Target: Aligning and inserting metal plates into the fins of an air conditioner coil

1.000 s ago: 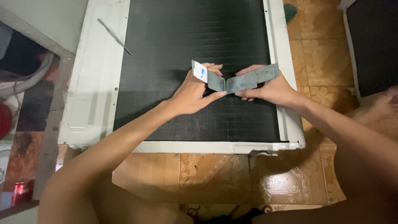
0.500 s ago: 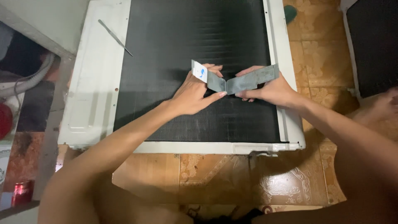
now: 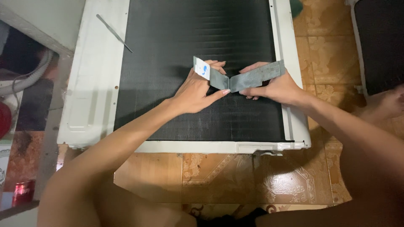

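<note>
a white-framed panel with a wide black finned surface lay flat on the tiled floor, and everything else sat in relation to it. over the middle of its black surface, the left hand and the right hand each gripped one end of a bent grey metal strip, the fold sitting between them, just above the fins. the left end of the strip carried a small white sticker with a blue mark. on the panel's white left border, near its far end, lay a thin metal tool. off the panel's near left corner stood a red can.
</note>
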